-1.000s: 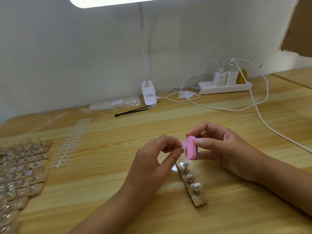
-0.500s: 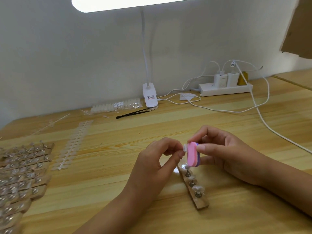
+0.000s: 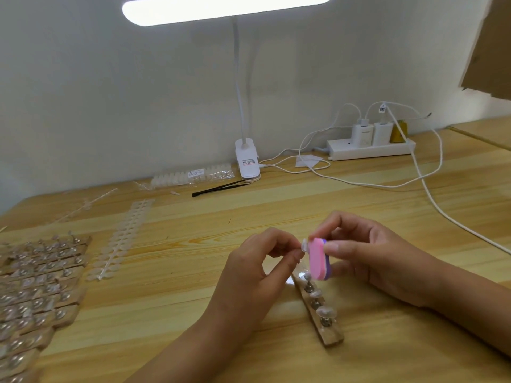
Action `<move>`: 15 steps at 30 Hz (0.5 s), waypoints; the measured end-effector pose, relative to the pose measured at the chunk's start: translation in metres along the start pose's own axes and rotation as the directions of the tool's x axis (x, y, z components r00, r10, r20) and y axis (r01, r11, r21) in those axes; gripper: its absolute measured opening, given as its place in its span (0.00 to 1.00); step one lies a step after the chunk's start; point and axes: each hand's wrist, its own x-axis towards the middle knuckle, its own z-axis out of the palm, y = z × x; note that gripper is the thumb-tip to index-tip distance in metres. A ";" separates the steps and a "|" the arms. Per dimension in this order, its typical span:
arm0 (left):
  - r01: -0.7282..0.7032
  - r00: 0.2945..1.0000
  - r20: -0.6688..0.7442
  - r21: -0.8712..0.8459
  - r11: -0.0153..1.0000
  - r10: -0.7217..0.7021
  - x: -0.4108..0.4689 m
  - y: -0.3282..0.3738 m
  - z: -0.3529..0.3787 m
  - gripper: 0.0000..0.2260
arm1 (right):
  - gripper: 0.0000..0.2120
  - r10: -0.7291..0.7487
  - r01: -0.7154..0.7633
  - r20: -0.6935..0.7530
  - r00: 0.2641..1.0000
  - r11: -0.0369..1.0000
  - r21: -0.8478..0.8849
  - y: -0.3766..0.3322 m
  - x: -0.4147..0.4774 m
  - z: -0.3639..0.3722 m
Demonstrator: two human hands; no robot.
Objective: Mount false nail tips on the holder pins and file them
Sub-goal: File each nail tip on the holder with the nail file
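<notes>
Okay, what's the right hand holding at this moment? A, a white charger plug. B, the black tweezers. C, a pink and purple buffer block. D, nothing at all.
C: the right hand pinches the pink and purple buffer block between thumb and fingers, right next to the nail tip that the left hand pinches.

Small clear false nail tip: pinched in the fingertips of the left hand, edge touching the file.
Pink-and-purple oblong foam file block: held upright by the right hand, above the holder's far end.
Narrow wooden holder strip: lying flat, metal pins upright, three mounted clear tips.
</notes>
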 end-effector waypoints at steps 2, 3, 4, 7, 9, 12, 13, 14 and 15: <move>0.006 1.000 -0.006 -0.003 1.000 -0.006 0.000 -0.001 -0.001 0.02 | 0.07 -0.016 0.015 -0.013 1.000 1.000 -0.022 0.000 0.001 0.002; 0.002 1.000 0.000 0.000 1.000 -0.002 0.000 -0.001 -0.001 0.02 | 0.07 -0.032 0.030 -0.069 0.997 0.999 -0.020 0.000 0.003 0.002; -0.007 1.000 0.007 0.011 1.000 0.007 0.000 0.000 0.000 0.03 | 0.07 -0.041 0.040 -0.124 0.991 0.999 -0.010 0.000 0.004 0.000; -0.024 1.000 0.017 0.022 0.999 0.024 -0.001 0.001 0.001 0.03 | 0.09 -0.023 0.022 -0.105 0.994 1.000 -0.011 -0.001 0.004 -0.002; -0.026 1.000 0.015 0.015 1.000 0.025 -0.001 0.000 0.001 0.03 | 0.10 -0.008 0.006 -0.032 0.999 0.999 -0.054 0.000 0.002 -0.002; -0.054 0.998 0.033 0.016 0.998 0.054 0.000 0.001 0.001 0.02 | 0.12 -0.023 0.018 -0.062 0.998 0.996 -0.091 0.001 0.004 -0.004; -0.060 0.997 0.038 0.012 0.998 0.060 0.000 0.002 0.001 0.03 | 0.12 -0.030 0.024 -0.072 0.997 0.996 -0.087 0.002 0.005 -0.005; -0.056 0.998 0.041 0.001 0.998 0.056 -0.001 0.002 0.001 0.03 | 0.12 -0.035 0.029 -0.072 0.997 0.996 -0.086 0.002 0.005 -0.005; -0.043 0.998 0.040 -0.014 0.999 0.043 -0.001 0.001 0.001 0.03 | 0.13 -0.037 0.031 -0.063 0.997 0.996 -0.089 0.002 0.004 -0.005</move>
